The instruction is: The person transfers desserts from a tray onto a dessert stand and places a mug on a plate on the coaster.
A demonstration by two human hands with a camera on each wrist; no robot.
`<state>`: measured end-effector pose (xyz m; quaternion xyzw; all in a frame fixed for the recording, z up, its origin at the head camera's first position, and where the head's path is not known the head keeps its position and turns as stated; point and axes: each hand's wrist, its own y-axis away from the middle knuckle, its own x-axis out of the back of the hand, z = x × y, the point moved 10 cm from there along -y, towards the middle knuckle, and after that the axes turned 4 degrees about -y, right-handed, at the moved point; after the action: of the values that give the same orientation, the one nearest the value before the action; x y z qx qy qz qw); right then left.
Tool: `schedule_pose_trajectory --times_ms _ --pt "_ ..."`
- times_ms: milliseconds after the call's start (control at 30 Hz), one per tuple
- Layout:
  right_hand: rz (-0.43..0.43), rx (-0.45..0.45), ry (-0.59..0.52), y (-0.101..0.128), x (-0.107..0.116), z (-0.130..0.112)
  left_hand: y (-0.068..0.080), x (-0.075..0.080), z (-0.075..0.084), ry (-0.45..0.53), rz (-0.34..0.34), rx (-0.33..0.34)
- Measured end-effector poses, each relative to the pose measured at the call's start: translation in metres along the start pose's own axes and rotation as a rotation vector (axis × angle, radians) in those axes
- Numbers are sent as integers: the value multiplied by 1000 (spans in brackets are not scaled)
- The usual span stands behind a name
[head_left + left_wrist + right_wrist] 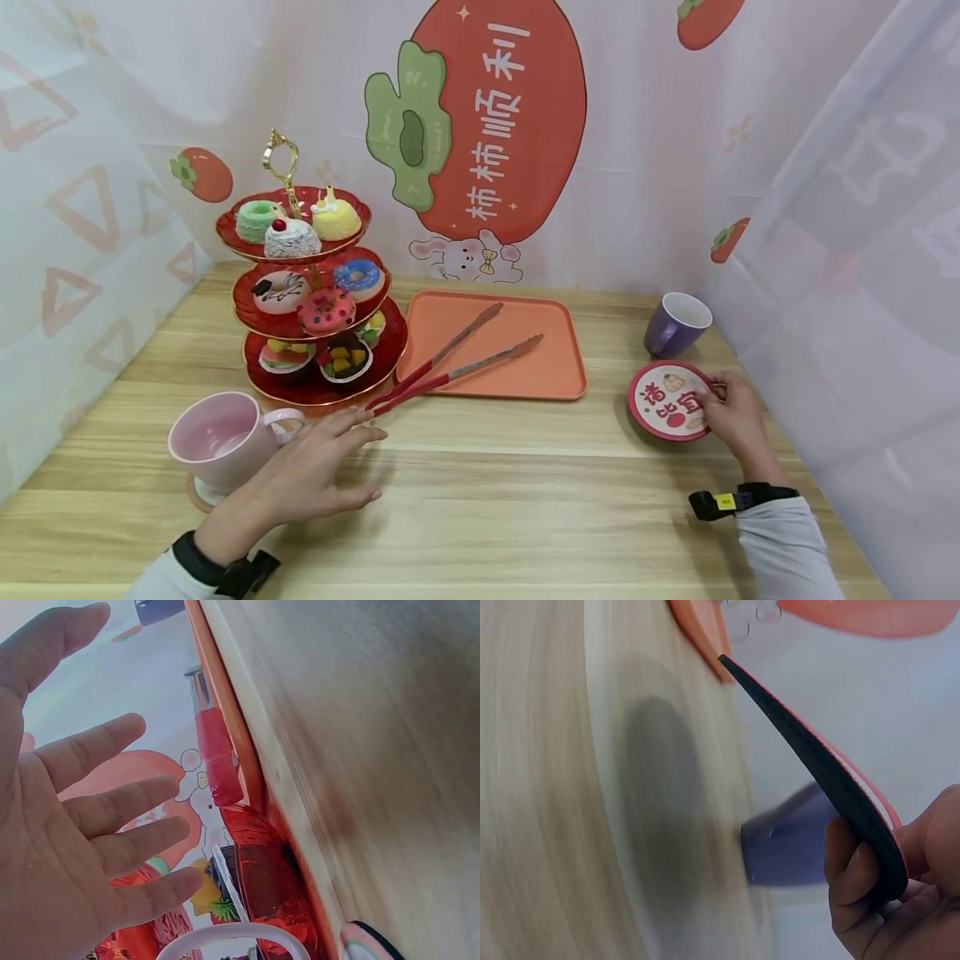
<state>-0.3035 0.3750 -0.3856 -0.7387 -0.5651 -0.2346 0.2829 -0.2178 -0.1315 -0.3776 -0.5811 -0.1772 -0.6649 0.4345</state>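
My right hand (733,414) pinches a round red-rimmed coaster (667,402) by its right edge, thumb on the printed face and fingers beneath. The right wrist view shows the coaster's dark underside (810,754) tilted, raised off the table with a shadow below. Just behind it is a purple mug (677,323). My left hand (318,471) is spread and holds nothing, its palm visible in the left wrist view. It hovers beside the pink mug (225,437), which stands on another coaster (197,493). Near its fingertips are the red handles of the tongs (450,358).
The tongs lie partly on an orange tray (555,375) at the back. Left of the tray rises a three-tier red stand (255,323) bearing toy cakes, donuts and cupcakes. Printed cloth (637,167) hangs behind and along both sides of the wooden table (510,517).
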Motion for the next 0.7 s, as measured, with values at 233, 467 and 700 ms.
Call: schedule_pose_trajectory --times_ms 233,467,700 --pt "-35 88 -45 3 -17 -30 -3 -1 1 54 -26 9" --pt "-41 173 -63 9 -33 -56 -8 0 7 158 -44 16" --pt "-76 215 -102 18 -48 -77 -11 0 11 175 -41 34"
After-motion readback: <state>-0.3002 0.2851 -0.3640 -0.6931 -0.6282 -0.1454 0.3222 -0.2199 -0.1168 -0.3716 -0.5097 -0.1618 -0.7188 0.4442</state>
